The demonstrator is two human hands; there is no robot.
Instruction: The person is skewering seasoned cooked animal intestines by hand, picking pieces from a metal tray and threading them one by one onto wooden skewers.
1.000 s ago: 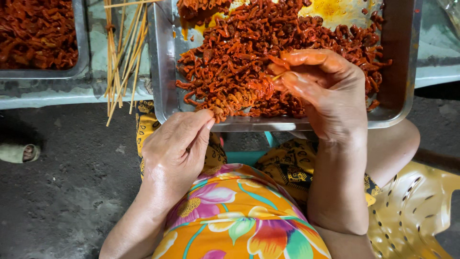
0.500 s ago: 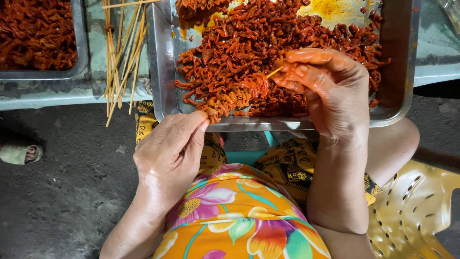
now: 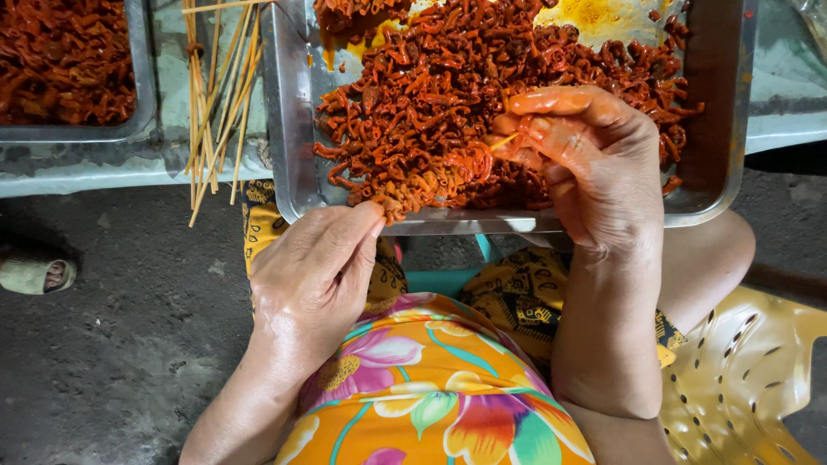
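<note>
While a half-loaded skewer (image 3: 431, 182) of red marinated meat strips lies over the near rim of the metal tray (image 3: 289, 146), the left hand (image 3: 314, 275) pinches its near end and the right hand (image 3: 586, 164) pinches the bare stick tip with a strip pressed against it. This looks like the threading step, about midway along the stick. The next move likely calls for pushing that strip down against those already threaded, then picking another from the meat pile (image 3: 482, 69); spare bamboo sticks (image 3: 214, 103) lie left, beside a second tray (image 3: 69, 60).
</note>
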